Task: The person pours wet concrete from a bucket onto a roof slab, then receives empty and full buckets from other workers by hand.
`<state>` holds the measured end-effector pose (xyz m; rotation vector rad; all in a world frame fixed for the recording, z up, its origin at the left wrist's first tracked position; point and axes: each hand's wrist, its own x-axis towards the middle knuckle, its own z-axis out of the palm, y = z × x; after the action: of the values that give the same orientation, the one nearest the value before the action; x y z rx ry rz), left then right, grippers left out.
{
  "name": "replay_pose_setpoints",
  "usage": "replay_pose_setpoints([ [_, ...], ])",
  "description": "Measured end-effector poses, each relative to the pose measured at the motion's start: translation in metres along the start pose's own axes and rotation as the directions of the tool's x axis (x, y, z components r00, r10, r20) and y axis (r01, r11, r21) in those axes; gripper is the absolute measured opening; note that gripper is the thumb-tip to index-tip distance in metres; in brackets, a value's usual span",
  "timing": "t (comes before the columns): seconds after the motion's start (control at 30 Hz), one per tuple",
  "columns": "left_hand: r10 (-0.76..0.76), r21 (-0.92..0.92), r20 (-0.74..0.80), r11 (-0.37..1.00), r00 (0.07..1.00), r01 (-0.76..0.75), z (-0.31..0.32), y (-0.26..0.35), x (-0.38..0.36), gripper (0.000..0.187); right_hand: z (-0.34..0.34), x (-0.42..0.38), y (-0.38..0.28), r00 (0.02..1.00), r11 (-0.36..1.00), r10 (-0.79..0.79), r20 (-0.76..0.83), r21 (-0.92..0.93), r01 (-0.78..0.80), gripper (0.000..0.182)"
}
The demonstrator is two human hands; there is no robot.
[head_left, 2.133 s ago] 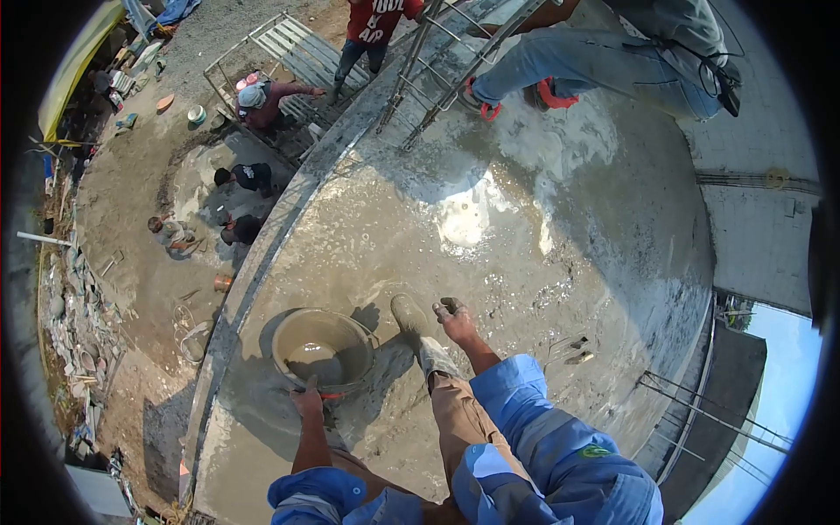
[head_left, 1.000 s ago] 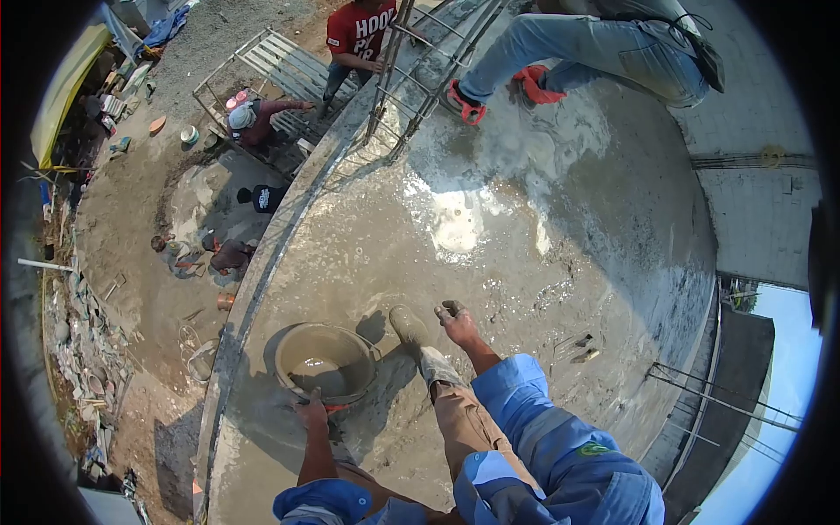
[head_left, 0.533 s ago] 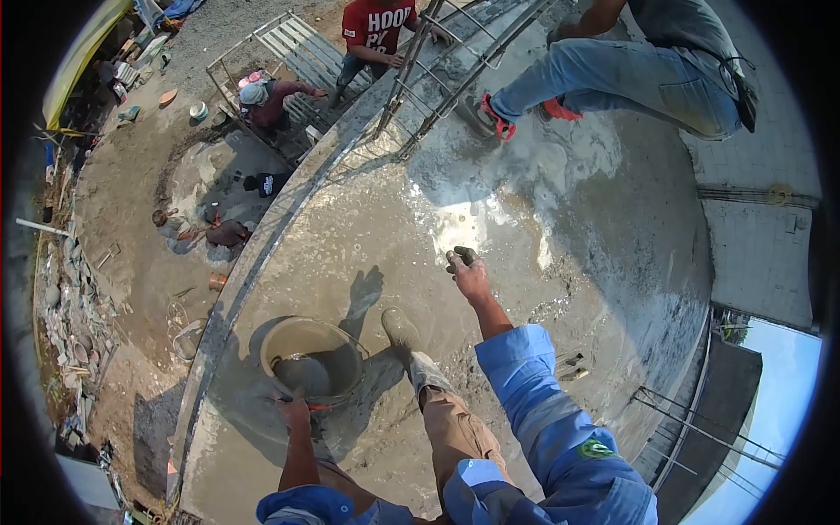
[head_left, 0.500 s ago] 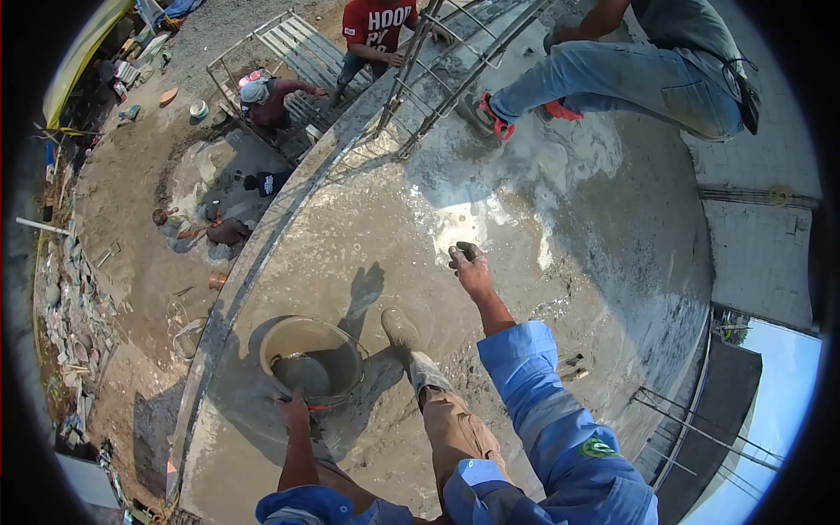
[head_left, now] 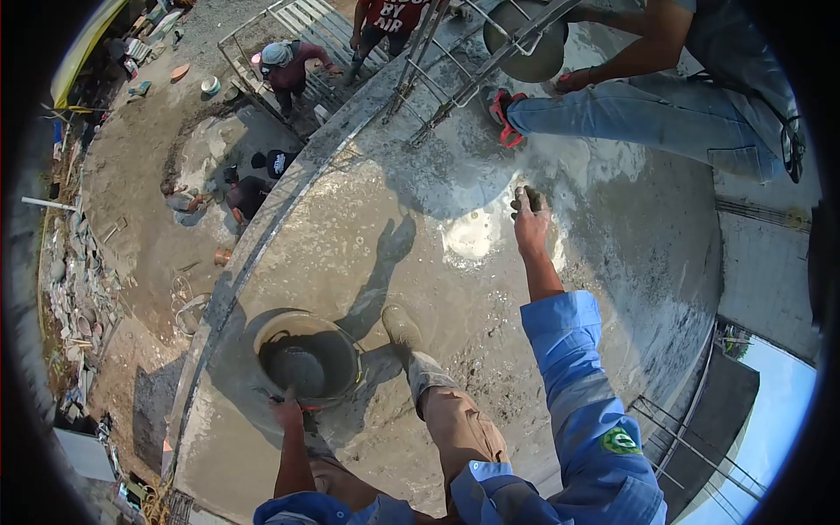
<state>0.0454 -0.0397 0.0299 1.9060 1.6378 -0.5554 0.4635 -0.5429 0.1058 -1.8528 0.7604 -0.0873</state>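
**Head view: both hands engaged on wet slab**

Head view, looking down from a raised concrete slab (head_left: 420,254). The right hand (head_left: 530,224) is stretched forward at arm's length, fingers curled shut around a dark lump of mortar (head_left: 525,199). The lump sits at the fingertips, above the wet, glossy patch (head_left: 472,236) of the slab. The sleeve on this arm is blue, with a green badge (head_left: 619,440) near the shoulder.

The left hand (head_left: 287,409) is low in the frame, closed on the near rim of the bucket (head_left: 306,357). The bucket stands on the slab, close to its curved edge (head_left: 254,262), and holds grey mortar at the bottom. A red mark shows at the rim just beside the hand; what it is cannot be told.

Between the two arms, the person's boot (head_left: 401,325) rests on the slab just right of the bucket, with the tan trouser leg (head_left: 459,433) below it.

Further out, at the top right, a co-worker in jeans (head_left: 665,114) crouches on the slab, with a red-strapped sandal (head_left: 502,112) planted on the concrete. This co-worker's hand (head_left: 573,80) is near a round pan (head_left: 527,39) at the top of a metal ladder (head_left: 464,66), which leans against the slab edge.

On the ground below, left of the slab:
- a person in a red shirt (head_left: 395,13) at the ladder foot
- a person with a head cloth (head_left: 289,63) on a metal frame
- two people (head_left: 249,188) bent over a grey mortar pile
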Motion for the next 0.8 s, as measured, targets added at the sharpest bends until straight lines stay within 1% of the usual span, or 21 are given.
replay_pose_setpoints([
  [0.07, 0.026, 0.0, -0.028, 1.0, 0.999, -0.026, -0.001, 0.002, -0.003, 0.082, -0.005, 0.026, -0.005, 0.982, 0.985, -0.173, -0.081, -0.021, 0.172, 0.04],
  [0.1, 0.025, 0.001, -0.032, 1.0, 0.999, -0.025, -0.002, 0.006, -0.006, 0.082, -0.007, 0.034, -0.015, 0.941, 0.938, -0.33, -0.08, -0.139, 0.317, 0.04],
  [0.13, 0.024, -0.007, -0.018, 1.0, 1.0, -0.024, -0.004, 0.011, -0.009, 0.081, -0.005, 0.031, -0.042, 0.937, 0.931, -0.345, -0.048, -0.146, 0.335, 0.042],
  [0.2, 0.025, -0.017, -0.006, 1.0, 1.0, -0.025, -0.005, 0.017, -0.013, 0.08, 0.0, 0.05, -0.065, 0.869, 0.818, -0.495, 0.006, -0.334, 0.469, 0.047],
  [0.27, 0.042, 0.004, -0.04, 0.999, 0.998, -0.042, -0.003, 0.017, -0.014, 0.08, 0.01, 0.074, -0.092, 0.833, 0.702, -0.551, 0.05, -0.512, 0.495, 0.054],
  [0.3, 0.038, 0.006, -0.042, 0.999, 0.998, -0.037, -0.005, 0.02, -0.015, 0.08, 0.013, 0.089, -0.092, 0.835, 0.703, -0.548, 0.053, -0.511, 0.495, 0.054],
  [0.37, 0.005, -0.019, -0.009, 1.0, 1.0, -0.005, -0.008, 0.023, -0.019, 0.079, 0.007, 0.124, -0.083, 0.872, 0.728, -0.476, 0.112, -0.507, 0.462, 0.063],
  [0.4, -0.004, -0.021, -0.01, 1.0, 1.0, 0.004, -0.003, 0.014, -0.016, 0.079, 0.005, 0.141, -0.08, 0.885, 0.737, -0.443, 0.144, -0.504, 0.45, 0.068],
  [0.47, 0.051, -0.069, -0.069, 0.996, 0.996, -0.056, 0.007, -0.009, -0.003, 0.078, 0.013, 0.161, -0.075, 0.902, 0.756, -0.377, 0.21, -0.493, 0.431, 0.078],
  [0.5, 0.04, -0.071, -0.074, 0.996, 0.996, -0.045, 0.007, -0.01, -0.004, 0.078, 0.012, 0.152, -0.076, 0.899, 0.848, -0.257, 0.354, -0.363, 0.386, 0.077],
  [0.53, 0.041, -0.095, -0.059, 0.994, 0.997, -0.047, 0.004, -0.003, -0.008, 0.077, 0.012, 0.145, -0.062, 0.896, 0.847, -0.251, 0.366, -0.365, 0.387, 0.077],
  [0.6, 0.026, -0.113, -0.042, 0.993, 0.999, -0.031, -0.003, 0.012, -0.025, 0.076, 0.01, 0.128, -0.023, 0.87, 0.819, -0.281, 0.406, -0.371, 0.438, 0.068],
  [0.67, 0.031, -0.08, -0.012, 0.996, 0.999, -0.032, -0.01, 0.032, -0.037, 0.077, 0.002, 0.123, 0.029, 0.822, 0.807, -0.352, 0.447, -0.301, 0.509, 0.062],
  [0.7, 0.017, -0.075, -0.023, 0.997, 1.0, -0.019, -0.009, 0.027, -0.033, 0.077, 0.009, 0.086, 0.015, 0.809, 0.724, -0.331, 0.485, -0.42, 0.548, 0.058],
  [0.73, 0.018, -0.055, -0.028, 0.998, 0.999, -0.02, -0.005, 0.017, -0.028, 0.076, 0.013, 0.066, 0.019, 0.842, 0.705, -0.222, 0.492, -0.515, 0.487, 0.056],
  [0.8, 0.006, -0.034, -0.044, 0.999, 0.999, -0.007, -0.001, 0.006, -0.025, 0.076, 0.022, 0.039, 0.044, 0.851, 0.816, 0.038, 0.523, -0.509, 0.276, 0.066],
])
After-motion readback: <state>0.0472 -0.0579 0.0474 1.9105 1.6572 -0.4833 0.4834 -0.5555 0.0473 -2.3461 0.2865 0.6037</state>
